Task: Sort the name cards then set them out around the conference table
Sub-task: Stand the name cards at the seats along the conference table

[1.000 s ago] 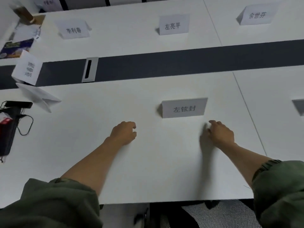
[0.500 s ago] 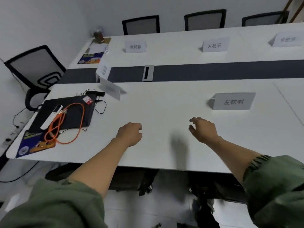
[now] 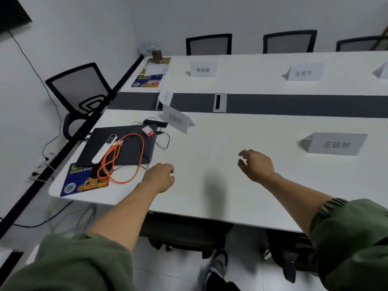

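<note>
Now both hands hover empty above conference table [image 3: 220, 141]. Left hand [image 3: 160, 177]: fingers curled in, gripping nothing, just beside orange cable [image 3: 137, 164] on dark laptop [image 3: 128, 147]. Right hand [image 3: 256, 164]: fingers loosely bent, spread, nothing held. Nearest name card [image 3: 336, 144] stands upright, right of right hand, apart from fingertips. Second name card [image 3: 177, 120] beyond laptop. Bare tabletop between hands; near edge under forearms.
</note>
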A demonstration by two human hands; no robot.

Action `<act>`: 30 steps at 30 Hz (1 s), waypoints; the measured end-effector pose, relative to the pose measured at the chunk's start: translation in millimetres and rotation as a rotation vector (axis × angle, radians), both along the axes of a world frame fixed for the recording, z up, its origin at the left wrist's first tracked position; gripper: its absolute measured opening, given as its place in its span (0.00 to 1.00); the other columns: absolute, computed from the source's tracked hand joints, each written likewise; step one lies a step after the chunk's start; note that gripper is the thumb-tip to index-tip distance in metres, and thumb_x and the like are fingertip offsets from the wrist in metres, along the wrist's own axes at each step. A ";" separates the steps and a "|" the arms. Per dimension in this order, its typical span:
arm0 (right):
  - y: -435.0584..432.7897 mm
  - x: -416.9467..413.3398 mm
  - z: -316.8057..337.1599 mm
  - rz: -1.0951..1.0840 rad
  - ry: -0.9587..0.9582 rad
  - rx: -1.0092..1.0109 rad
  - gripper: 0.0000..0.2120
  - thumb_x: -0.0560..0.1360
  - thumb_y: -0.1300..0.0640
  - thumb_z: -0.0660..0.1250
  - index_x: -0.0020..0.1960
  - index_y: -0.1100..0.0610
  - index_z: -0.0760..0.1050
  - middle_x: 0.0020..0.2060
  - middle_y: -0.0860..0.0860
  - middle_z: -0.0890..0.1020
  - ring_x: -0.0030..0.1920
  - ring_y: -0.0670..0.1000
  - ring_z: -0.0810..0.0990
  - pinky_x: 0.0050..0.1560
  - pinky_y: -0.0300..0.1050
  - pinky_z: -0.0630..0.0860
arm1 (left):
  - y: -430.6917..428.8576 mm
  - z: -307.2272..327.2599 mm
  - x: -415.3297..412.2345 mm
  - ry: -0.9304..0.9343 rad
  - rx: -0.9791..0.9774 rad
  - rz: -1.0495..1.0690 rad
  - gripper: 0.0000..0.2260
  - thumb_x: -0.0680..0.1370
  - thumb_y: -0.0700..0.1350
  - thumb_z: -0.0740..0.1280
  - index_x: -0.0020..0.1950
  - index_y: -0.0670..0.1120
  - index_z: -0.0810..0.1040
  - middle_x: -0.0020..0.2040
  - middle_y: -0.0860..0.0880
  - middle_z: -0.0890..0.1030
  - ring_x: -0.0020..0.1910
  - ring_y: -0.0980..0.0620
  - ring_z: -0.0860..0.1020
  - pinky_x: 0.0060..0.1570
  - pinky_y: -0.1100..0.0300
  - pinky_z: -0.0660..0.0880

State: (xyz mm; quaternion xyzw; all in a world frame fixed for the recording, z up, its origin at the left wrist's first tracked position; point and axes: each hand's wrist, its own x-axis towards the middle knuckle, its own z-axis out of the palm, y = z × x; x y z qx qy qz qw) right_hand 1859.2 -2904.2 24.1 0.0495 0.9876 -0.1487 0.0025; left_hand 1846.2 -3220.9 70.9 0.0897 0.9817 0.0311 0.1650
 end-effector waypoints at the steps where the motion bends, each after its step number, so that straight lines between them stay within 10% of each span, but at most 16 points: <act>1: -4.4 -11.7 -3.4 -0.005 -0.006 -0.001 0.17 0.80 0.48 0.59 0.66 0.50 0.75 0.59 0.49 0.80 0.57 0.54 0.80 0.53 0.46 0.74 | -4.2 -2.0 -10.7 0.003 -0.003 0.003 0.16 0.80 0.49 0.61 0.67 0.48 0.73 0.63 0.45 0.76 0.60 0.44 0.75 0.54 0.54 0.71; 17: -83.6 -167.4 -63.9 -0.127 -0.195 -0.238 0.16 0.79 0.47 0.61 0.64 0.50 0.76 0.55 0.47 0.83 0.57 0.52 0.79 0.52 0.45 0.73 | -43.0 -120.6 -139.2 -0.151 0.065 0.046 0.18 0.81 0.51 0.59 0.69 0.47 0.69 0.65 0.46 0.70 0.63 0.45 0.71 0.58 0.51 0.72; 30: -143.1 -309.1 -86.3 -0.270 -0.174 -0.463 0.33 0.74 0.43 0.70 0.74 0.53 0.65 0.67 0.54 0.75 0.64 0.54 0.76 0.61 0.51 0.74 | -58.7 -224.9 -182.9 0.112 0.107 -0.027 0.26 0.80 0.53 0.52 0.76 0.45 0.63 0.76 0.38 0.61 0.77 0.40 0.57 0.74 0.47 0.53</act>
